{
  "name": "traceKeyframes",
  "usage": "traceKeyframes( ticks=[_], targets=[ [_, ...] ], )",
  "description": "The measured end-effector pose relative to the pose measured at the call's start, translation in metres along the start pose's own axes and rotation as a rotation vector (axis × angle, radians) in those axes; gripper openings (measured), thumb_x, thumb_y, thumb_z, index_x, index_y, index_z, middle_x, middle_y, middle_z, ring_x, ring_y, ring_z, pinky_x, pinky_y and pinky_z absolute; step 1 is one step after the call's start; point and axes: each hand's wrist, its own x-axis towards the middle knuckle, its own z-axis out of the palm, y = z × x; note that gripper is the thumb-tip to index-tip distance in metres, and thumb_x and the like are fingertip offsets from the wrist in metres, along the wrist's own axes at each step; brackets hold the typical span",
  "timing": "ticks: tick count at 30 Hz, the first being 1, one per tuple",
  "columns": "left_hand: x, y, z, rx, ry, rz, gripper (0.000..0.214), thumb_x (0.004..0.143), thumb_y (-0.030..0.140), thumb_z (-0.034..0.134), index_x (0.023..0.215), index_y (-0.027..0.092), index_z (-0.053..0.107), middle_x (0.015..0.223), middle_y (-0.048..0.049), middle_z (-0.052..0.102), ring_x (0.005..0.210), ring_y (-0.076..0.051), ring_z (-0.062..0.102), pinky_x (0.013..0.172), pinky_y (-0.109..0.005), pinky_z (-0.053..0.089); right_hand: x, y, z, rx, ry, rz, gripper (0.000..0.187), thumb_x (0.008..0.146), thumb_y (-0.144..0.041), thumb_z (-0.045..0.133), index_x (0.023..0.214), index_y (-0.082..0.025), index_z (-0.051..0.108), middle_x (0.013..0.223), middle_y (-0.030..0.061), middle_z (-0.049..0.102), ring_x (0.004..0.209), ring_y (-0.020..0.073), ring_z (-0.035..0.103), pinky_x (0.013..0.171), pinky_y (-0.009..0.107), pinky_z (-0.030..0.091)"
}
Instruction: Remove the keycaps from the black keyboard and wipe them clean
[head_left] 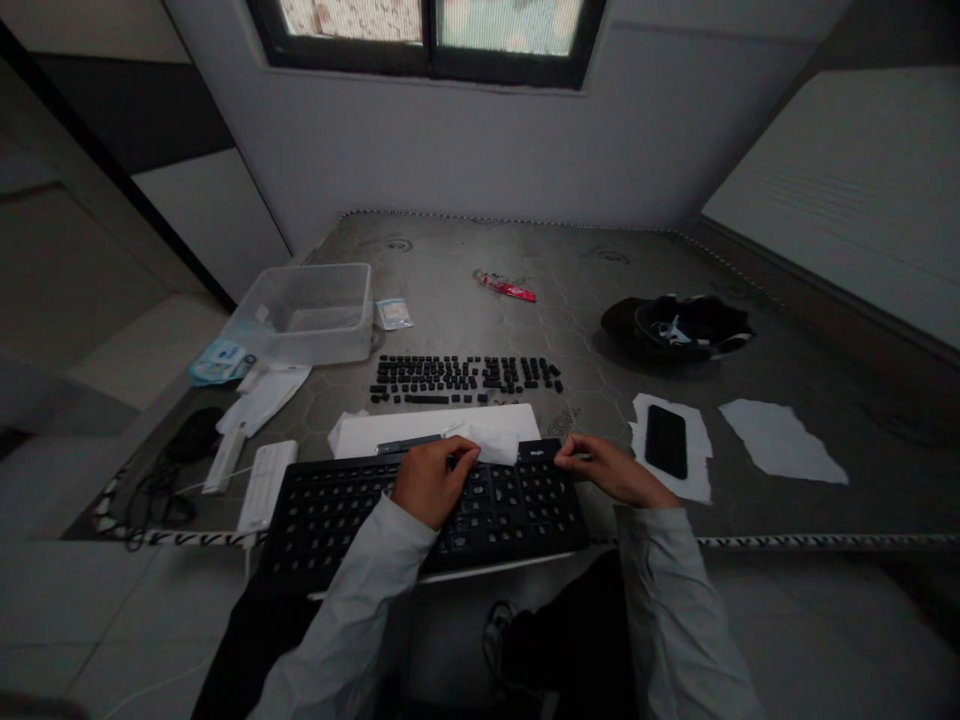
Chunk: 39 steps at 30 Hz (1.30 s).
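A black keyboard (330, 515), its keycaps off, lies tilted across my lap and the table's front edge. My left hand (435, 480) is over the middle of it, thumb and fingers pinched at the edge of a white tissue (495, 444). The tissue rests along the keyboard's top edge. At the keyboard's upper right corner, my right hand (600, 468) is closed, thumb and forefinger on that corner. Beyond it, loose black keycaps (427, 375) are laid out in rows in keyboard order. A white sheet (420, 420) lies between them and the keyboard.
On the left stand a clear plastic box (322, 335), a white power strip (270, 485) and a cable (161, 505). A small packet (394, 313) and a red item (510, 290) lie farther back. Rightward are a phone (666, 440) on paper, another paper (784, 440) and a black cap-like object (675, 330).
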Motion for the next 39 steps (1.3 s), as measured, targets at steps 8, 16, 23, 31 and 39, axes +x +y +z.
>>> traceKeyframes(
  ticks=[8, 16, 23, 31, 39],
  targets=[
    [-0.001, 0.000, 0.001, 0.011, -0.001, -0.014, 0.018, 0.090, 0.029, 0.056, 0.090, 0.023, 0.073, 0.085, 0.0004, 0.076, 0.072, -0.017, 0.068, 0.071, -0.027, 0.050, 0.000, 0.001, 0.002, 0.060, -0.031, -0.003, 0.030, 0.078, -0.047, 0.064, 0.075, -0.021, 0.049, 0.076, -0.0023, 0.054, 0.072, 0.0145, 0.055, 0.064, 0.029, 0.048],
    [0.000, -0.003, 0.002, 0.004, -0.001, -0.021, 0.019, 0.090, 0.030, 0.055, 0.090, 0.023, 0.073, 0.085, 0.0002, 0.076, 0.076, -0.017, 0.068, 0.073, -0.028, 0.049, 0.001, -0.001, 0.001, -0.043, -0.052, -0.054, 0.026, 0.083, -0.045, 0.059, 0.076, -0.022, 0.048, 0.075, -0.0021, 0.054, 0.070, 0.0147, 0.054, 0.065, 0.029, 0.047],
    [0.000, -0.006, 0.002, 0.007, 0.011, -0.008, 0.019, 0.090, 0.031, 0.055, 0.091, 0.024, 0.073, 0.085, 0.0003, 0.076, 0.075, -0.017, 0.069, 0.073, -0.028, 0.049, -0.007, -0.001, 0.005, -0.172, 0.075, -0.089, 0.019, 0.085, -0.040, 0.057, 0.079, -0.022, 0.058, 0.080, 0.0003, 0.064, 0.076, 0.0174, 0.060, 0.070, 0.030, 0.047],
    [-0.002, -0.007, -0.006, 0.005, 0.058, 0.014, 0.017, 0.090, 0.030, 0.055, 0.090, 0.024, 0.072, 0.085, 0.0018, 0.076, 0.073, -0.016, 0.068, 0.072, -0.027, 0.049, -0.016, -0.007, 0.004, -0.451, 0.187, -0.214, 0.010, 0.079, -0.034, 0.067, 0.081, -0.024, 0.067, 0.090, 0.0030, 0.065, 0.079, 0.0196, 0.059, 0.075, 0.032, 0.044],
    [-0.004, -0.008, -0.014, -0.013, 0.060, 0.001, 0.018, 0.091, 0.030, 0.055, 0.091, 0.025, 0.072, 0.086, 0.0018, 0.076, 0.077, -0.017, 0.069, 0.074, -0.027, 0.050, -0.018, -0.009, 0.002, -0.336, 0.212, -0.168, 0.018, 0.088, -0.039, 0.057, 0.096, -0.024, 0.062, 0.084, 0.0023, 0.068, 0.079, 0.0204, 0.063, 0.073, 0.032, 0.046]
  ],
)
